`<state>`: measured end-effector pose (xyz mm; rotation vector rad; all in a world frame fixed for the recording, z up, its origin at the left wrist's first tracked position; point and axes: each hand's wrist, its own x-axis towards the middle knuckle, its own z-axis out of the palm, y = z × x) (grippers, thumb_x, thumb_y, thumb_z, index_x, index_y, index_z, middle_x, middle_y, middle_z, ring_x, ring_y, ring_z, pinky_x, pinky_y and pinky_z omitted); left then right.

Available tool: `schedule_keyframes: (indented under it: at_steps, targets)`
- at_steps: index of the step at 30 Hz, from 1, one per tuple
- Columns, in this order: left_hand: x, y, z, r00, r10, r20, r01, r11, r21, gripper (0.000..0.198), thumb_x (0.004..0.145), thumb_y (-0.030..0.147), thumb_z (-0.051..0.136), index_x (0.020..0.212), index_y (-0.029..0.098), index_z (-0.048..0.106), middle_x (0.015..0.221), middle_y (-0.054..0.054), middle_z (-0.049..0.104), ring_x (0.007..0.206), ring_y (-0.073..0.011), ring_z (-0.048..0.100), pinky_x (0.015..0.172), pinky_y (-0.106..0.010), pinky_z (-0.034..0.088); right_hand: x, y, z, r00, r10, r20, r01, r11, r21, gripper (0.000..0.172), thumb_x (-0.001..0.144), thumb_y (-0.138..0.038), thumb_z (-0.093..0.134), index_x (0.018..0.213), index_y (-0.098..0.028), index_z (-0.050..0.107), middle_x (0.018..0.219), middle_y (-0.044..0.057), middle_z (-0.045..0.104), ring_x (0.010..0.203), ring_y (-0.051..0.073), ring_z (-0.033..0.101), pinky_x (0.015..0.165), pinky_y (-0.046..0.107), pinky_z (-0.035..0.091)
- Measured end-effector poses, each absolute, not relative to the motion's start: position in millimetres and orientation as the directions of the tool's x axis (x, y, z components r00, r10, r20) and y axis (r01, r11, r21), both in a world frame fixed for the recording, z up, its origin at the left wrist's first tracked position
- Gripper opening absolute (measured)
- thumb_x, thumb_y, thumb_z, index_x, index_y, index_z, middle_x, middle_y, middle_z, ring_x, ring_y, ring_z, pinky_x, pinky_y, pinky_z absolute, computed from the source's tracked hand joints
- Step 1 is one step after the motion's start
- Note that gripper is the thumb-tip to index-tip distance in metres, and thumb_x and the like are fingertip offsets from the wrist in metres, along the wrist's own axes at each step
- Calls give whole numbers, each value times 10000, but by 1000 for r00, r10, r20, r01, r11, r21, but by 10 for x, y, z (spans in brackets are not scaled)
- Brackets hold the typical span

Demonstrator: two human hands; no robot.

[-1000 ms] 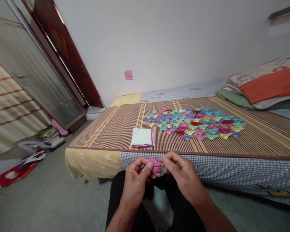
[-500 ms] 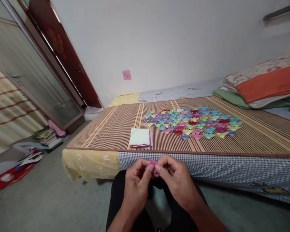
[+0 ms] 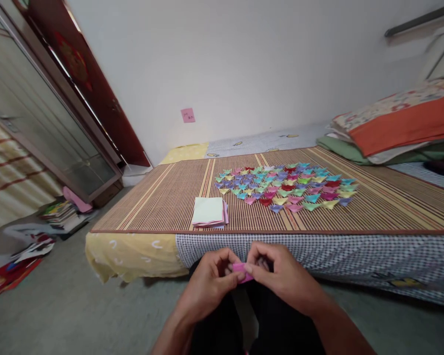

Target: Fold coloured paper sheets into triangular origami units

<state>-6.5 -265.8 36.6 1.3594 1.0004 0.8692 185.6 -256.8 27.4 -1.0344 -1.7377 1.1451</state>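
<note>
A small folded piece of pink paper (image 3: 240,267) is pinched between both hands, above my knees and just in front of the bed edge. My left hand (image 3: 212,276) grips its left side with thumb and fingers. On the right side, my right hand (image 3: 277,271) pinches it, the thumb lying on the front. Parts of the paper are covered by the fingers. Beyond the hands on the mat lies a stack of square paper (image 3: 207,212), pale green on top with pink sheets below. Many small folded paper boats (image 3: 286,188) in mixed colours sit in rows to its right.
A striped bamboo mat (image 3: 144,202) covers the bed. Folded bedding (image 3: 399,123) is piled at the right. A pink note (image 3: 188,115) sticks to the wall. Books (image 3: 59,212) stand on the floor at left, near a glass-paned door (image 3: 55,108).
The pink paper has gone from a pointed, opened shape to a flatter strip between my fingers. Both hands sit slightly lower, and the view has shifted a little to the right.
</note>
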Motion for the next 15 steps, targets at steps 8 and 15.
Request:
schedule_keyframes:
  at_steps: [8,15]
  targets:
    - [243,-2560,239,62,998,32,-375,-6,927,221,756,305,856,754,156,693,720,-7,657,706,-141,549,721,-260,440,1828,-2589,214,-201,962,184,82,204,-976,123,795,-260,744,772,-194,643,662,-42,571,613,131,501,577,249,415]
    - [303,-2540,265,179,984,-6,-400,79,913,237,757,332,864,763,155,707,716,-2,642,676,-127,518,670,-241,418,1821,-2649,280,-160,943,291,140,313,-939,238,904,-262,627,684,-203,558,622,-46,501,595,131,462,566,260,365]
